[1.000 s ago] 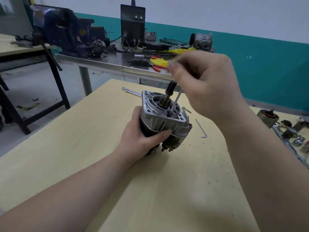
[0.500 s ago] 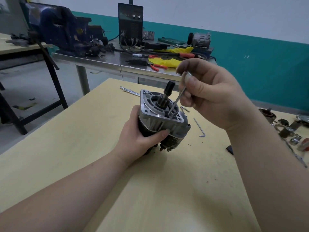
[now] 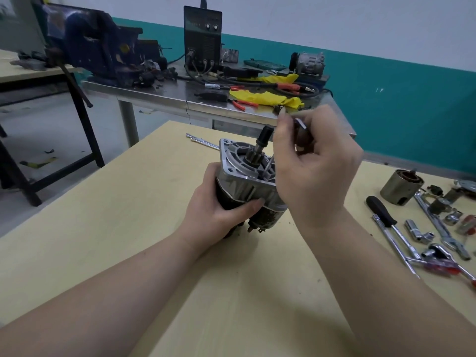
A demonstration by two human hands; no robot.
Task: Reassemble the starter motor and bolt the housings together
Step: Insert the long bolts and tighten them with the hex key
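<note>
- Silver-faced starter motor (image 3: 247, 186) stands shaft-up on the yellow table (image 3: 128, 228), my left hand (image 3: 219, 215) wrapped round its dark body.
- Right hand (image 3: 314, 171) pinches a hex key (image 3: 268, 164) — tip down in the housing face.
- Bolting step, I judge; next calls for turning without tilting.
- Sockets and ratchets (image 3: 435, 253) lie well right.

On the pale wooden table (image 3: 108, 253), the left hand (image 3: 219, 215) grips the upright starter motor (image 3: 247, 186) by its dark body while, just above the motor's silver flange, the right hand (image 3: 314, 173) pinches a hex key (image 3: 268, 167) angled down beside the pinion shaft (image 3: 260, 145).
</note>
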